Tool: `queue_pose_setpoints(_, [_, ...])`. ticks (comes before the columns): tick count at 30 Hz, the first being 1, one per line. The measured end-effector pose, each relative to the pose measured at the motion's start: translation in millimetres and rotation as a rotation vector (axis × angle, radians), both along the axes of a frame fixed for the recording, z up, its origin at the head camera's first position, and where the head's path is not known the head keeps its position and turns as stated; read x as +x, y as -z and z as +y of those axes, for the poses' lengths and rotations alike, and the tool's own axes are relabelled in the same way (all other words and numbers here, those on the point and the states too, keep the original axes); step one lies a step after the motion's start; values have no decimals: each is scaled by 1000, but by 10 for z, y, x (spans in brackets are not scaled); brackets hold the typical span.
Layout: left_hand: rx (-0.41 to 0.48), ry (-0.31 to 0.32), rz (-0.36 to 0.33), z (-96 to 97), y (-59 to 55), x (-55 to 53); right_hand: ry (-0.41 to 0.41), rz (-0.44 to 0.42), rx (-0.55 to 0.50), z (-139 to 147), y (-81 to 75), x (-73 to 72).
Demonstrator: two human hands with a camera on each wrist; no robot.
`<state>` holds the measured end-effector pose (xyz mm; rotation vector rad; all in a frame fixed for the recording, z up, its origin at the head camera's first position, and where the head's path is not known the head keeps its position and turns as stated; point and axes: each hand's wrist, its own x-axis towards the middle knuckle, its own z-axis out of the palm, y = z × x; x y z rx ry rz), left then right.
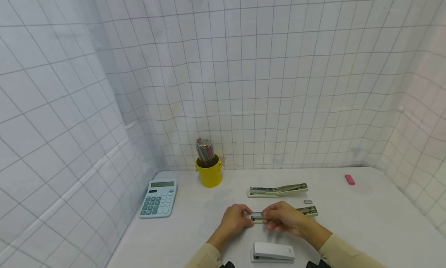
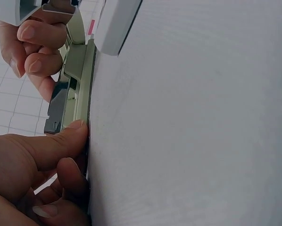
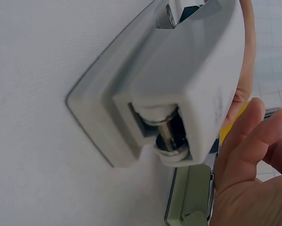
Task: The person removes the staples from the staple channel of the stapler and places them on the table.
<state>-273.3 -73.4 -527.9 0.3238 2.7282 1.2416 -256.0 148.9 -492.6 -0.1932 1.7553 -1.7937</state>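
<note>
A pale green stapler lies spread open lengthwise on the table, its metal staple channel facing up. My left hand grips its left end, with the thumb against the near side of the base. My right hand is at the middle of the same stapler, its fingertips at the channel. Whether they pinch something there is hidden. Just in front of the hands a white stapler stands closed. Behind them lies another opened pale green stapler.
A small grey block, perhaps staples, lies right of the hands. A pink eraser-like block is at the far right. A light blue calculator lies at left, and a yellow bucket with pencils stands by the gridded back curtain.
</note>
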Motion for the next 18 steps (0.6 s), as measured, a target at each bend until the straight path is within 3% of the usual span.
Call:
queue_pose_setpoints(6, [9,7,-1,-14,7,12,43,-2,-20,-40,12,-18])
queue_pose_setpoints(11, [8,11,20,-19,11,6,78,56,6,-111,12,-57])
queue_pose_setpoints(18, [12,12,-2,-27,-6,5,96,146,72,-198,43,-117])
